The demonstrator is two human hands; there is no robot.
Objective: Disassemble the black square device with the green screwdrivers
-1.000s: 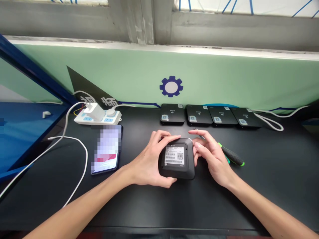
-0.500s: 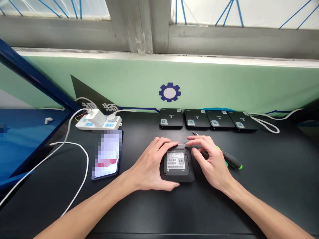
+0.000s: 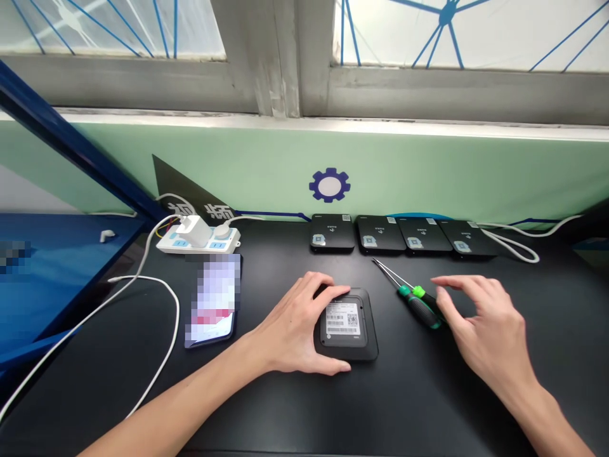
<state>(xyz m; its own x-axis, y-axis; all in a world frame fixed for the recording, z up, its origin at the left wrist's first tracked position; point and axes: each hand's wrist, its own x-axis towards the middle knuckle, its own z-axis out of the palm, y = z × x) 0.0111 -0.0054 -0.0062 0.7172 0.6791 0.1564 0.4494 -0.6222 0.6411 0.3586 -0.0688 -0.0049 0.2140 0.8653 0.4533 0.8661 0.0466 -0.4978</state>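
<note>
A square black electronic device (image 3: 346, 327) lies flat on the black desk, its underside up, showing a grey panel with a barcode label. My left hand (image 3: 297, 324) grips its left side, with the fingers over the top edge and the thumb along the bottom edge. My right hand (image 3: 485, 317) hovers open to the right of it, touching nothing. Nearest to that hand are two green-and-black screwdrivers (image 3: 419, 308), lying side by side with their thin shafts pointing up and left.
Several matching black devices (image 3: 332, 231) stand in a row at the back of the desk. To the left are a phone with a blurred screen (image 3: 212, 298), a white power strip (image 3: 166, 246) with a charger, and a loose white cable (image 3: 177, 324). A blue panel (image 3: 57, 273) borders the left.
My right hand has let go of the device and moved right, past the screwdrivers. The device now lies flat under my left hand. The view has tilted slightly upward.
</note>
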